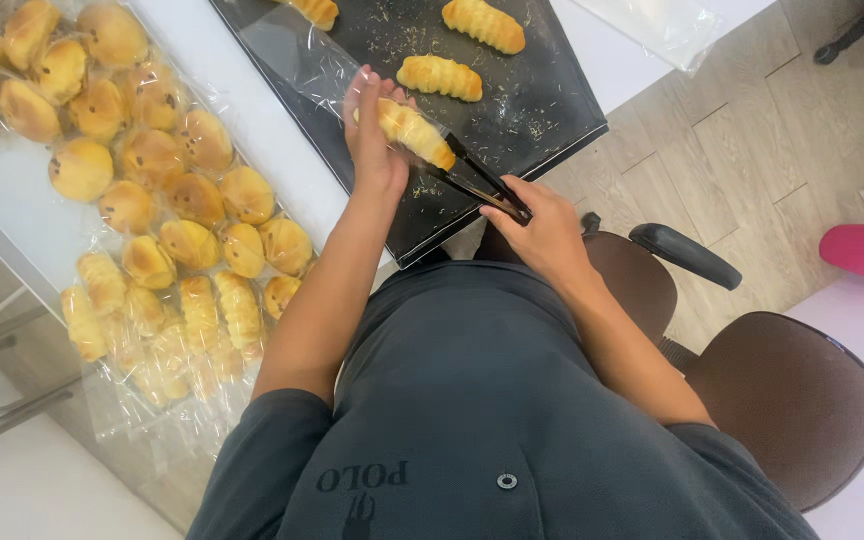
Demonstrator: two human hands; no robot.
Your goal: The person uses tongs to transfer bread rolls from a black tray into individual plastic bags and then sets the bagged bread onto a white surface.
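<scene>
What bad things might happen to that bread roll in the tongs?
The roll is pinched only by the thin black tongs in the right hand, so it might slip onto the crumb-covered tray. The clear bag that the left hand holds looks floppy, so the roll could miss its opening.

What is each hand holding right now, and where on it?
Right hand grips black tongs by the handle end; they clamp a ridged bread roll. Left hand holds a clear plastic bag open at its mouth.

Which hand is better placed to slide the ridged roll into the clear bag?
Probably the right hand: it grips the black tongs clamped on the ridged roll, aimed at the clear bag. The left hand is beside the bag's mouth.
</scene>
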